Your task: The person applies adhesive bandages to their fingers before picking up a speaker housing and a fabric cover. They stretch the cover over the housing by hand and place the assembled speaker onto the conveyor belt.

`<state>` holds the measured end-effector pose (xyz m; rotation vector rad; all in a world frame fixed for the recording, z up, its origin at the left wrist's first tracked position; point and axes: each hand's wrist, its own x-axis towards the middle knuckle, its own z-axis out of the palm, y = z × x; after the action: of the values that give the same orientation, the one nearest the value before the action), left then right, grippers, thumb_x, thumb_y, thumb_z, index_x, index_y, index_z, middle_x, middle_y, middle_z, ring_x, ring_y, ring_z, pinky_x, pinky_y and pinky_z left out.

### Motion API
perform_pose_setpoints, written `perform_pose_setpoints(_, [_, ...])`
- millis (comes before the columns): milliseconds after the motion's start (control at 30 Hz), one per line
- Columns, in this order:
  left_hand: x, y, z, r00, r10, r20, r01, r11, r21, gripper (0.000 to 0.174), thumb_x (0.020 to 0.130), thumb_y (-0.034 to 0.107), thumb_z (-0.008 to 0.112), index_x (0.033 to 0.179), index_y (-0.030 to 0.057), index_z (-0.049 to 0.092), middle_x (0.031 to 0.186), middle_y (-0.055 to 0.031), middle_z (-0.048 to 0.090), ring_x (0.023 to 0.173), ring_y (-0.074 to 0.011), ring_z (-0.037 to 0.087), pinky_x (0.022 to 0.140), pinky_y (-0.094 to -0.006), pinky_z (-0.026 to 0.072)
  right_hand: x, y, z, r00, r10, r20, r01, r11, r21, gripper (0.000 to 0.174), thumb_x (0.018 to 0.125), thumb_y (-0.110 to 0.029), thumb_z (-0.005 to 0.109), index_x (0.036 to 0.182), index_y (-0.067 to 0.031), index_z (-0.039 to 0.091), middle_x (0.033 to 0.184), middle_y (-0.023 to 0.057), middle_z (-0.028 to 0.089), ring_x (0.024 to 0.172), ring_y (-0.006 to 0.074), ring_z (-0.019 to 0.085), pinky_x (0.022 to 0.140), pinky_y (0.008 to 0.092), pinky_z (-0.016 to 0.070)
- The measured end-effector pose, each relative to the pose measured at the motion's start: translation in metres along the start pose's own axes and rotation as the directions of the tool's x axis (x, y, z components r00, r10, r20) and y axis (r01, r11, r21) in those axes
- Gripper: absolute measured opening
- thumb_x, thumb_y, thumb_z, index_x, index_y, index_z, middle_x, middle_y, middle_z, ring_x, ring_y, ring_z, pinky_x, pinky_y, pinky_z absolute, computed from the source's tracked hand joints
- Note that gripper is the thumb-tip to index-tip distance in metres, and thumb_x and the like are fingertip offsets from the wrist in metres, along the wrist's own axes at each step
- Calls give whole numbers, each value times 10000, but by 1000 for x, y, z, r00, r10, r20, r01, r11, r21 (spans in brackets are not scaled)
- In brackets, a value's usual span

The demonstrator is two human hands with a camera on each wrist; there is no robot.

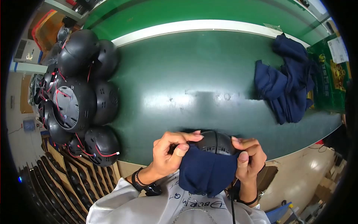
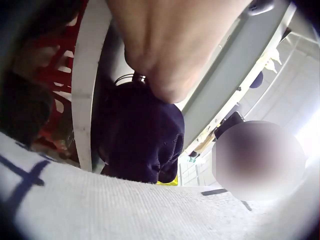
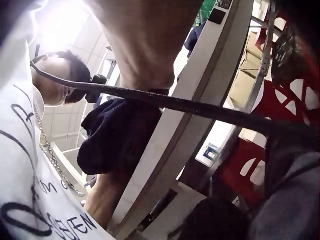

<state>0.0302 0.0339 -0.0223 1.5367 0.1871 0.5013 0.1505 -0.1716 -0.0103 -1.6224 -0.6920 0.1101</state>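
At the table's front edge, both hands hold a dark navy cloth (image 1: 209,171) against a rounded black plastic shell (image 1: 223,141) with vent slots. My left hand (image 1: 168,151) pinches the cloth's upper left edge between thumb and curled fingers, its fingertips on the shell's rim. Across from it, my right hand (image 1: 251,156) grips the right edge the same way. The cloth covers the near side of the shell and hangs toward the chest. From below, the wrist views show the same navy cloth (image 2: 140,135) bulging under the hands; the shell is hidden there.
Several black domed shells (image 1: 78,52) with red wires are piled at the table's left. More navy cloth (image 1: 289,82) lies crumpled at the right beside a green box (image 1: 330,74). A black cord (image 3: 200,107) runs past the right wrist. Racks of dark parts stand lower left.
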Motion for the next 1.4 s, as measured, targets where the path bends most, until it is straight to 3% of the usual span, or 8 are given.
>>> perform_pose_setpoints(267, [18,5,-21,948,-92,304,92,996,15,179,1071,147,523,998,-2,456,1161,-351,683,1175,-477,659,1033,-578,512,17,-9,-10,982,56,183,-29,989,-148,356,1021,-192,608,744,9,509,963,209,715,886,339,756,726,379,604])
perform_pose_setpoints(567, [9,10,-16,941,-245,235,265,962,-58,161,1068,127,500,983,-1,451,1226,-351,647,1205,-467,643,1014,-549,534,22,-7,-15,929,248,275,-220,967,-127,283,974,-112,640,747,18,532,907,191,706,836,317,761,721,356,610])
perform_pose_setpoints(700, [20,27,-19,895,-411,174,393,910,128,149,1038,137,550,940,24,547,1214,-208,540,1169,-373,617,945,-475,559,21,-6,-14,908,311,281,-291,950,-112,287,985,-118,608,748,28,537,987,206,679,939,325,726,813,386,577])
perform_pose_setpoints(767, [26,32,-25,922,-280,268,81,815,573,112,1009,125,591,946,32,582,1171,-192,549,980,-310,602,873,-445,502,24,-3,-14,910,290,297,-261,956,-134,291,991,-122,592,751,34,539,1024,206,657,981,325,705,846,395,559])
perform_pose_setpoints(867, [30,37,-23,918,-312,246,112,797,594,84,979,112,632,947,39,604,1079,-146,563,883,-265,542,843,-397,438,21,-1,-13,921,231,315,-187,968,-165,293,1007,-130,548,774,49,546,1085,181,564,999,305,643,856,357,510])
perform_pose_setpoints(1100, [21,20,-37,878,-331,347,263,937,228,123,1004,106,643,988,15,562,933,-92,577,849,-241,553,809,-357,466,9,0,-19,928,198,316,-160,977,-141,295,1024,-200,576,818,11,569,965,137,585,707,209,524,652,321,446])
perform_pose_setpoints(1167, [22,18,-46,737,-466,489,451,878,157,146,1016,110,641,994,13,534,917,-104,577,801,-247,568,761,-353,481,7,4,-24,928,192,320,-166,980,-106,347,1018,-286,629,819,-7,571,948,125,564,724,215,525,653,324,445])
perform_pose_setpoints(1400, [47,23,-50,644,-339,686,257,940,224,170,1044,174,597,1036,8,560,912,-115,582,745,-292,572,695,-402,480,28,2,-40,765,182,618,-278,959,62,316,958,-258,733,812,-21,584,945,98,531,770,221,522,681,338,459])
